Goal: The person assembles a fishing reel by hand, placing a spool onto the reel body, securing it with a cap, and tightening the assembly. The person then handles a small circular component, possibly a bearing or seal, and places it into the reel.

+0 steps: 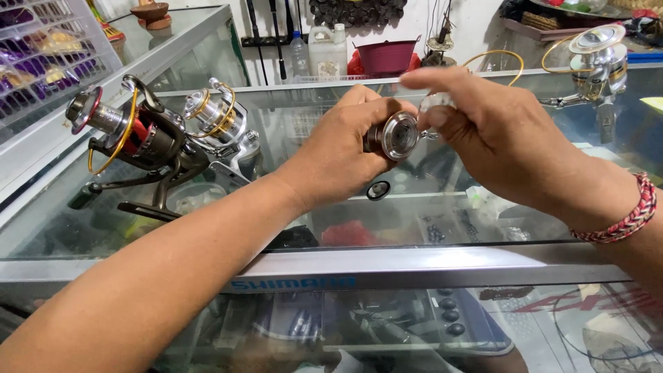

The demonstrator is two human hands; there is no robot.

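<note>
Hands meet above the glass counter: left hand grips a metal reel spool, right hand pinches its clear knob, small black ring lying loose beneath, unfitted.

Bright, even daylight fills the shop, with hardly any hard shadow. The glass counter throws pale glare and murky reflections across its top. The right hand is smeared by motion blur at the fingertips; the edges bow slightly, wide-angle fashion.
</note>
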